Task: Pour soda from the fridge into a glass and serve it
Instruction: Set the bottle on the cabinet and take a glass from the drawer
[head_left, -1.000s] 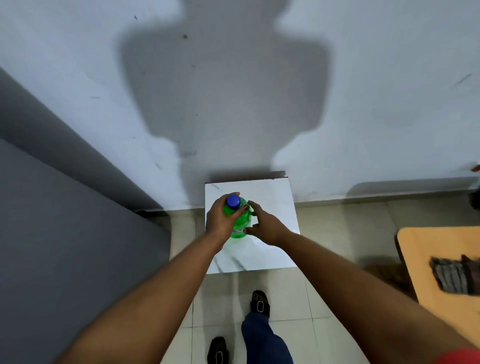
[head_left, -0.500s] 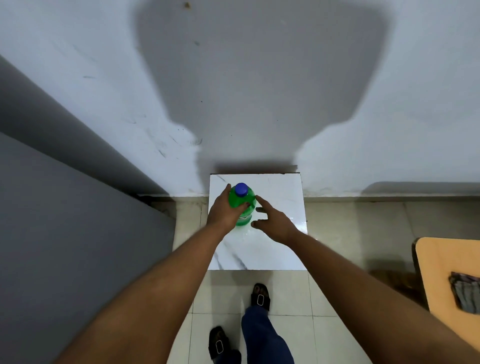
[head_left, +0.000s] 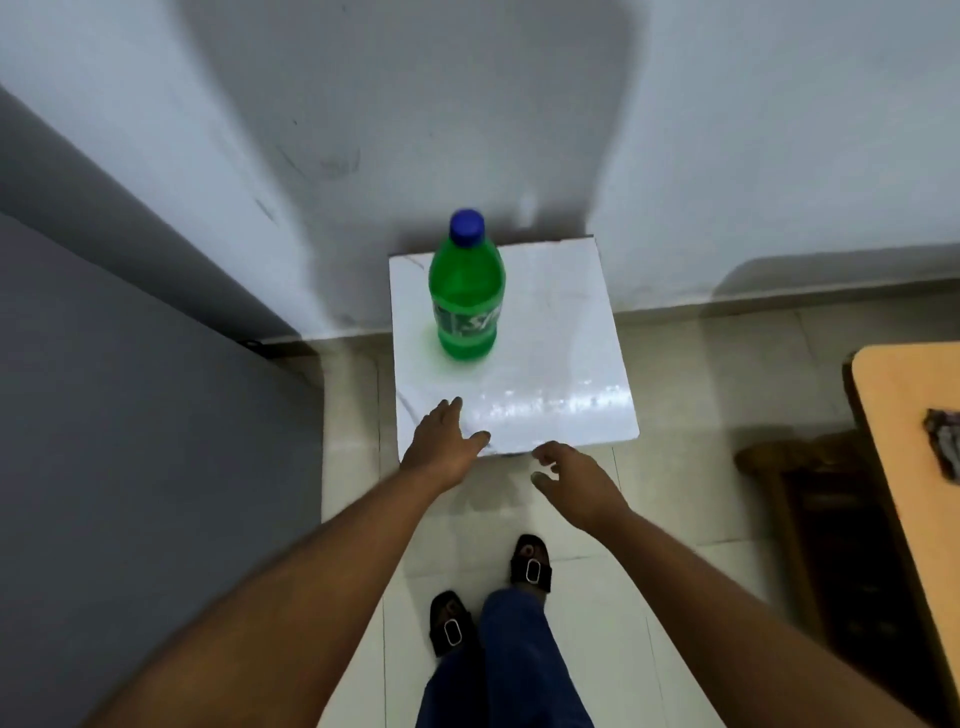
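Soda set down, both of my hands off it.

The green bottle (head_left: 466, 296) stands upright, capped, at the bench's (head_left: 561, 338) 11 o'clock; my left hand (head_left: 442, 448) and right hand (head_left: 576, 480), spread and empty, have pulled back to its 6 o'clock edge. No glass shows; label blurred.

On the label of the green soda bottle (head_left: 466, 296), only white letters resembling "Sp" can be made out (the rest is blurred and cut off).
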